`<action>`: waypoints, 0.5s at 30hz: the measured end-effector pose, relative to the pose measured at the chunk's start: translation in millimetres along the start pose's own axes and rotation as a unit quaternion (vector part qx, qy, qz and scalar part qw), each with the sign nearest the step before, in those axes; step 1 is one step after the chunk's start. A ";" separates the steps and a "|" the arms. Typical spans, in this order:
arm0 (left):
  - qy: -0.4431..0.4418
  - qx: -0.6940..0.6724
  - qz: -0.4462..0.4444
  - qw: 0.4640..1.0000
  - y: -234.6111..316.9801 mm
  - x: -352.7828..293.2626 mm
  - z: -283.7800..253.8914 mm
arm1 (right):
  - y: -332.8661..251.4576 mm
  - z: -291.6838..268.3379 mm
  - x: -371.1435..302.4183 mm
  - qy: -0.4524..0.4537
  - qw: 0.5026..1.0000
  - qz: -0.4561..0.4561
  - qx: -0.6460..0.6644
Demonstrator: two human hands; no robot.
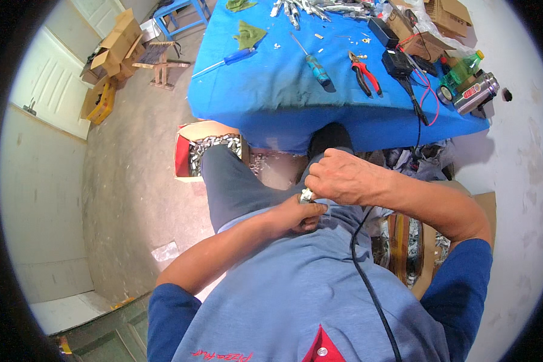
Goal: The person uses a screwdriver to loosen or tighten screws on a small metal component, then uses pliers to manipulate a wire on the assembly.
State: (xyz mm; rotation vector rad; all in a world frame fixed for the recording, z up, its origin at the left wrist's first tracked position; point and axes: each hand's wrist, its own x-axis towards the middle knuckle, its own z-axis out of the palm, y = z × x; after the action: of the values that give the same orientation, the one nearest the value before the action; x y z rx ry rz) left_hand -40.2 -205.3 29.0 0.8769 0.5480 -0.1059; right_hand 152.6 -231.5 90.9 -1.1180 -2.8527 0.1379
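Above my lap, my left hand [300, 215] is closed around a small pale, metallic piece [306, 196], whose upper end sticks out between thumb and fingers. What kind of piece it is, I cannot make out. Close against that end, my right hand [342, 177] is closed, its fingers bent down; whatever they pinch is hidden. On the blue-covered table [256, 90] ahead lie red-and-black pliers [364, 75], a screwdriver with a teal-and-black handle [317, 69] and a blue-handled screwdriver [238, 56].
A box of small metallic pieces [214, 148] stands on the floor beside my left leg. The table also bears a metallic pile [308, 7], green cloth [249, 35], a black adapter [397, 63], green bottle [464, 67] and steel flask [478, 95]. A black cord [368, 277] crosses my shirt.
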 end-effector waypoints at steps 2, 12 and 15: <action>0.037 -0.009 0.027 0.999 -3.4 2.3 1.2 | 1.5 5.1 -2.0 0.033 0.999 0.005 -0.019; 0.120 -0.090 0.016 0.989 -24.1 -1.2 -9.0 | -19.9 55.1 -4.1 0.092 0.968 0.172 0.159; 0.117 -0.060 0.016 0.991 -25.2 -2.6 -9.3 | -22.2 58.0 -3.9 0.106 0.954 0.179 0.216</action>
State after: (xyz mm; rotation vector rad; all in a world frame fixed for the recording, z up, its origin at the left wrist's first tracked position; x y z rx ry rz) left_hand -54.0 -214.9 7.9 0.7848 0.7512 0.0597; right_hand 134.6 -253.7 35.7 -1.4242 -2.2532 0.5905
